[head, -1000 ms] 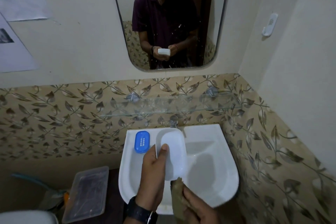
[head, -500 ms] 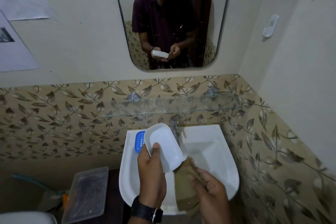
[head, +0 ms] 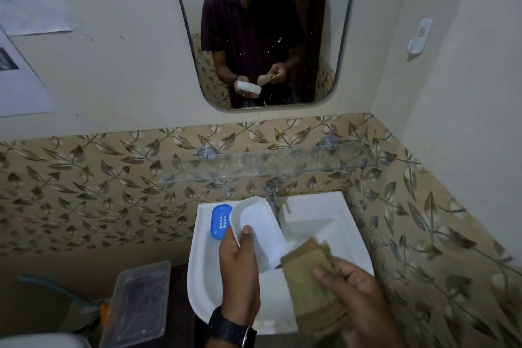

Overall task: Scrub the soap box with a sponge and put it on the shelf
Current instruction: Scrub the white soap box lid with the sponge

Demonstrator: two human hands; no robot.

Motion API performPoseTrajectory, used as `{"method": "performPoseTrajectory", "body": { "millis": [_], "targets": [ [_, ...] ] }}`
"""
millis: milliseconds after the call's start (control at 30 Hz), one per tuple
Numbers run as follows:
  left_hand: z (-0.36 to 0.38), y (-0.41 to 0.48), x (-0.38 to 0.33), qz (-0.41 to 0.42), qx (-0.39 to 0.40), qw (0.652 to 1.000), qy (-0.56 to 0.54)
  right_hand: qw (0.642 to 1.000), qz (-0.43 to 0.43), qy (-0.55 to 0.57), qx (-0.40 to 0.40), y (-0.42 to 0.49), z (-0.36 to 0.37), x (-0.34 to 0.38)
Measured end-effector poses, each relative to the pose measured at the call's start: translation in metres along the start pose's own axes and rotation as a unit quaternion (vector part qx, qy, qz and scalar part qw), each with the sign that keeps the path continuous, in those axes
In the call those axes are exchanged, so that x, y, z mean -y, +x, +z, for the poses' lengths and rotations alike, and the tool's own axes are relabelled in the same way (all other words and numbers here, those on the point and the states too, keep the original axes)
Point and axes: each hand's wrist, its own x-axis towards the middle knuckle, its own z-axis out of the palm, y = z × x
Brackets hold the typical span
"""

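— Where is the soap box?
— Your left hand grips the smooth white oval plastic soap box, thumb curled onto its inner wall. It is tilted over the glossy white ceramic basin.
— And the sponge?
— Your right hand curls its fingers over the coarse olive-brown rectangular sponge, whose corner is just beside the box's near end, below the clear glass shelf.

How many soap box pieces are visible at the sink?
2. The white soap box is gripped in the left hand above the sink; the blue slotted insert lies on its back-left rim.
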Motion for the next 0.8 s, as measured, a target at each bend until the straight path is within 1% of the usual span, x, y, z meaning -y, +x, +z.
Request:
{"method": "performPoseTrajectory", "body": {
  "millis": [33, 100, 133, 200, 267, 300, 367, 400, 433, 467, 500, 533, 567, 600, 667, 700, 733, 767, 800],
  "targets": [
    [-0.001, 0.001, 0.003, -0.004, -0.001, 1.000, -0.004, 0.999, -0.034, -0.006, -0.010, 0.001, 0.000, 0.006],
    [0.001, -0.002, 0.007, -0.011, 0.011, 1.000, -0.016, 0.990, -0.122, -0.069, -0.020, 0.005, 0.008, 0.017],
    [0.002, -0.004, 0.009, -0.016, 0.027, 0.999, -0.028, 0.977, -0.169, -0.124, -0.028, 0.007, 0.015, 0.021],
    [0.006, -0.010, 0.009, -0.026, 0.094, 0.993, -0.067, 0.931, -0.255, -0.253, -0.059, 0.015, 0.030, 0.024],
    [0.009, -0.017, 0.004, -0.045, 0.187, 0.970, -0.148, 0.880, -0.327, -0.336, -0.073, 0.021, 0.047, 0.019],
    [0.009, -0.019, 0.001, -0.064, 0.217, 0.954, -0.195, 0.859, -0.354, -0.360, -0.083, 0.022, 0.055, 0.015],
    [0.009, -0.021, -0.004, -0.124, 0.257, 0.911, -0.297, 0.822, -0.392, -0.400, -0.103, 0.024, 0.064, 0.006],
    [0.009, -0.020, -0.005, -0.145, 0.254, 0.901, -0.321, 0.809, -0.403, -0.416, -0.097, 0.023, 0.065, 0.001],
    [0.009, -0.018, -0.008, -0.143, 0.244, 0.907, -0.312, 0.798, -0.414, -0.432, -0.077, 0.022, 0.066, -0.003],
    [0.007, -0.018, -0.013, -0.140, 0.211, 0.922, -0.293, 0.786, -0.423, -0.448, -0.052, 0.020, 0.064, -0.007],
    [-0.001, -0.019, -0.019, -0.155, 0.176, 0.931, -0.280, 0.773, -0.430, -0.465, -0.029, 0.018, 0.062, -0.009],
    [-0.004, -0.017, -0.020, -0.151, 0.159, 0.938, -0.270, 0.761, -0.432, -0.483, -0.013, 0.017, 0.060, -0.010],
    [-0.005, -0.013, -0.012, -0.125, 0.148, 0.950, -0.244, 0.752, -0.430, -0.499, -0.009, 0.017, 0.057, -0.009],
    [-0.003, -0.012, -0.005, -0.109, 0.167, 0.948, -0.248, 0.747, -0.429, -0.508, -0.018, 0.018, 0.055, -0.006],
    [-0.006, -0.010, 0.000, -0.132, 0.244, 0.913, -0.298, 0.734, -0.433, -0.521, -0.052, 0.021, 0.051, 0.002],
    [-0.004, -0.011, -0.001, -0.130, 0.265, 0.909, -0.294, 0.715, -0.441, -0.537, -0.073, 0.023, 0.051, 0.007],
    [-0.005, -0.012, -0.004, -0.139, 0.241, 0.928, -0.247, 0.693, -0.454, -0.551, -0.093, 0.024, 0.053, 0.012],
    [-0.008, -0.013, -0.007, -0.143, 0.221, 0.941, -0.213, 0.685, -0.467, -0.548, -0.110, 0.026, 0.054, 0.015],
    [-0.009, -0.012, -0.002, -0.129, 0.236, 0.945, -0.185, 0.690, -0.477, -0.532, -0.116, 0.027, 0.057, 0.017]
  ]
}}
